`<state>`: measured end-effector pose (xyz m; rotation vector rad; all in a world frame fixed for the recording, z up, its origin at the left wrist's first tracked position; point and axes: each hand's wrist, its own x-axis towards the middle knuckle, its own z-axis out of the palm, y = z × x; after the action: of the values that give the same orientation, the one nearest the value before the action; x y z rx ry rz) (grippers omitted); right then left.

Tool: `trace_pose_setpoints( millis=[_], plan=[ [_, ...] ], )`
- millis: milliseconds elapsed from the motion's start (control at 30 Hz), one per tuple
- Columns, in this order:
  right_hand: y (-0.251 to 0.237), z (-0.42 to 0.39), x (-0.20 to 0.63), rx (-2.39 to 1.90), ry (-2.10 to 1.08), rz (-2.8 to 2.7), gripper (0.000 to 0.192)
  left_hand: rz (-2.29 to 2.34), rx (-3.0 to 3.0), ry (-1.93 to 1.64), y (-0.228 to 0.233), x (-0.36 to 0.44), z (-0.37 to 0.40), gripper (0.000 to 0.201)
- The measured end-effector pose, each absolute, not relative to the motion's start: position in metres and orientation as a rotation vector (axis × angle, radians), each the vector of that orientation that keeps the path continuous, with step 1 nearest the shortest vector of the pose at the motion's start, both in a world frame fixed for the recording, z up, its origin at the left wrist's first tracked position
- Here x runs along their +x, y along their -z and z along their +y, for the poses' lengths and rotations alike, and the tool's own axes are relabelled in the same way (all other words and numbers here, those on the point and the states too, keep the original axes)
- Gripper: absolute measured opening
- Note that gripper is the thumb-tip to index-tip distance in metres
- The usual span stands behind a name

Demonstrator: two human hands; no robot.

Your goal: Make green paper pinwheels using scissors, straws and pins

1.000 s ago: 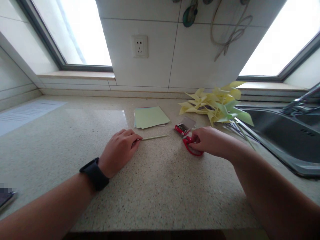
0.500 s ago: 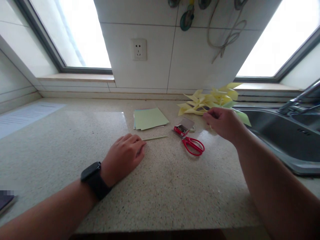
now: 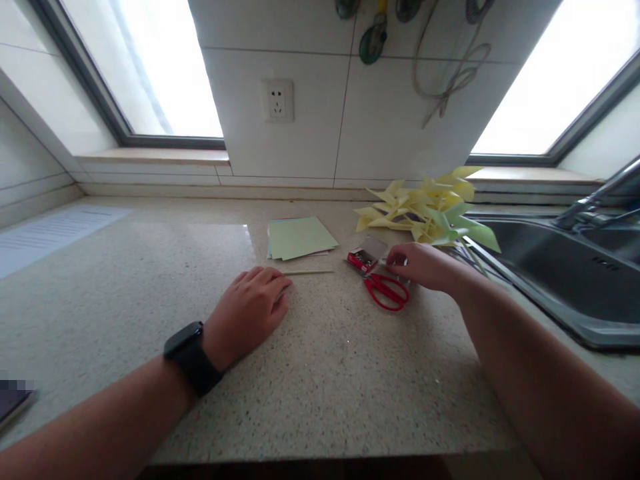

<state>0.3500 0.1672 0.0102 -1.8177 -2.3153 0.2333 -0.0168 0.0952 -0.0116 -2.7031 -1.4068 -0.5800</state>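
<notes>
My left hand (image 3: 249, 303) lies on the counter with its fingers curled round one end of a thin pale stick (image 3: 315, 272), which juts out to the right. My right hand (image 3: 417, 263), fingers pinched together, is just right of a small red box (image 3: 359, 259) with a clear cover. What its fingertips hold is hidden; a bit of clear plastic shows by them. Red-handled scissors (image 3: 387, 293) lie just in front of that hand, their blades partly under the box. Behind it sit several yellow and green paper pinwheels (image 3: 425, 203).
A stack of pale green paper squares (image 3: 303, 238) lies at mid-counter. A printed sheet (image 3: 55, 230) is at the far left, and a dark object (image 3: 13, 403) sits at the left edge. The steel sink (image 3: 555, 273) borders the right side.
My right hand has left the pinwheels and come toward me and left, to beside the red box. A green pinwheel now shows behind it. The stick has turned slightly in my left hand.
</notes>
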Motion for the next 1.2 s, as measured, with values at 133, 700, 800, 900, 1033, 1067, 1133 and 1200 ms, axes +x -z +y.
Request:
trace_pose_setpoints(
  millis=[133, 700, 800, 900, 1033, 1067, 1133, 1200],
  plan=[
    [-0.020, 0.164, 0.357, -1.819, -0.101, -2.215, 0.011, -1.416, -2.702, 0.579, 0.011, -0.017, 0.095, 0.024],
    [-0.008, 0.148, 0.263, -1.414, 0.311, -2.529, 0.017, -1.434, -2.708, 0.561, 0.010, -0.015, 0.095, 0.023],
    [-0.005, 0.150, 0.262, -1.420, 0.329, -2.533, 0.019, -1.435, -2.707, 0.575, 0.010, -0.015, 0.094, 0.023],
    [-0.006, 0.148, 0.263, -1.413, 0.312, -2.511, 0.017, -1.436, -2.708, 0.593, 0.009, -0.015, 0.094, 0.023],
    [-0.014, 0.144, 0.267, -1.402, 0.286, -2.422, 0.020, -1.435, -2.703, 0.631, 0.009, -0.016, 0.094, 0.022],
    [-0.017, 0.144, 0.266, -1.397, 0.282, -2.399, 0.020, -1.434, -2.702, 0.643, 0.009, -0.016, 0.094, 0.022],
    [-0.024, 0.145, 0.263, -1.376, 0.273, -2.381, 0.019, -1.431, -2.699, 0.671, 0.008, -0.016, 0.094, 0.022],
    [-0.030, 0.151, 0.254, -1.341, 0.255, -2.413, 0.020, -1.430, -2.698, 0.706, 0.008, -0.017, 0.094, 0.021]
  ],
)
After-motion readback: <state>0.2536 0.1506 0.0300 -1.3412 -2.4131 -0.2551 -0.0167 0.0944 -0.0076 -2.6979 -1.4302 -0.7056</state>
